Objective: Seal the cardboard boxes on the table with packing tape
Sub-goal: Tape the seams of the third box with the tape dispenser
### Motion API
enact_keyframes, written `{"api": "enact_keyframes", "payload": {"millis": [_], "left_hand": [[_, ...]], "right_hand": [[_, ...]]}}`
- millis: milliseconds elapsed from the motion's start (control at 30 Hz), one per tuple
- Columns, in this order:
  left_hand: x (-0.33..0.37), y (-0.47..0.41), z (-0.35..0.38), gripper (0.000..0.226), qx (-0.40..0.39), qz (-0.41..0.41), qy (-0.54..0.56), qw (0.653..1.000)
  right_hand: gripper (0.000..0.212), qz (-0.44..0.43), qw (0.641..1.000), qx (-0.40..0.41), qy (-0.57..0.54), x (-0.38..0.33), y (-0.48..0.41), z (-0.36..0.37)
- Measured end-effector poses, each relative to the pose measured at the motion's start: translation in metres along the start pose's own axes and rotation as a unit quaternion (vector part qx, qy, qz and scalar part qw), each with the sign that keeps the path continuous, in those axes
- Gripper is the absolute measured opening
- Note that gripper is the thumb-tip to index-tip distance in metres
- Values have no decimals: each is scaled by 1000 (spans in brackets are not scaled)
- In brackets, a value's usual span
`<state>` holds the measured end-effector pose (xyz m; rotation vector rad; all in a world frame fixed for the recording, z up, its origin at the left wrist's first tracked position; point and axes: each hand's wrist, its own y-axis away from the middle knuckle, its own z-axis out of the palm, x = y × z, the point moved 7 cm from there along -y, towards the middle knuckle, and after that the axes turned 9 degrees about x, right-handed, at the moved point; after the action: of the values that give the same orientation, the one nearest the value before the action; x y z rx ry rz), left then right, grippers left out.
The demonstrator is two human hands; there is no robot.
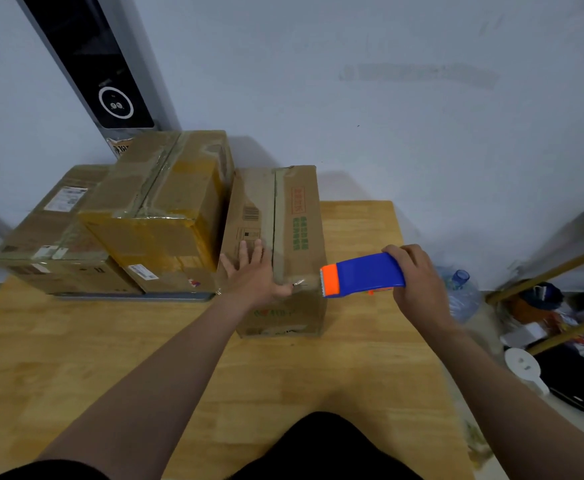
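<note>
Head view shows, at the left of the frame, a flat box [51, 237] on the wooden counter [75, 358]. A taller yellowish box [158, 209] sits partly on it, glossy tape already across its top. Both look finished.

Just to their right, at centre frame, stands the cardboard box [283, 220] being worked on, its top flaps meeting in a dark seam that runs away from the person. The left hand [252, 275] lies flat and open on the left flap, fingers spread. Its thumb reaches to the near top edge beside the seam, where a glint of clear tape [299, 283] shows.

Right of that, the tape dispenser [363, 273], blue with an orange toothed end, points at the box's near right corner. The right hand [415, 275] is wrapped around its blue body. A clear water bottle [460, 289] sits beyond, at the counter's right edge.

My judgement is that a strip is being started on this box, with the thumb anchoring the tape end. Whether the seam already carries tape I cannot tell. The next move calls for keeping the flap pressed down and the tape taut, then drawing the dispenser along the seam without letting the end lift.
</note>
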<state>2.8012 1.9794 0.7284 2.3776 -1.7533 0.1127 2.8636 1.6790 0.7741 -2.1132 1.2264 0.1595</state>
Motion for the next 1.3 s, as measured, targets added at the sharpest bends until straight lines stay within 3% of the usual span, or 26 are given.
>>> {"api": "enact_keyframes", "payload": {"millis": [233,367,800,967,1100,1300], "left_hand": [[21,1,8,124,-16,-36,-5,999],[31,-2,9,120,30,-2,31,999],[32,-22,13,110,34,33,53,997],[21,-27,8,110,32,46,46,997],[9,-32,6,117,23,67,34,997],[10,-32,5,116,19,84,27,996]], "right_hand": [[59,8,1000,7,-8,4,2,1],[61,0,1000,6,4,5,3,4],[62,11,999,-39,-31,18,-9,20],[93,-63,991,-98,-72,15,-14,18],[89,-122,986,-87,-73,10,-14,17],[88,-133,985,-84,-68,15,-16,19]]}}
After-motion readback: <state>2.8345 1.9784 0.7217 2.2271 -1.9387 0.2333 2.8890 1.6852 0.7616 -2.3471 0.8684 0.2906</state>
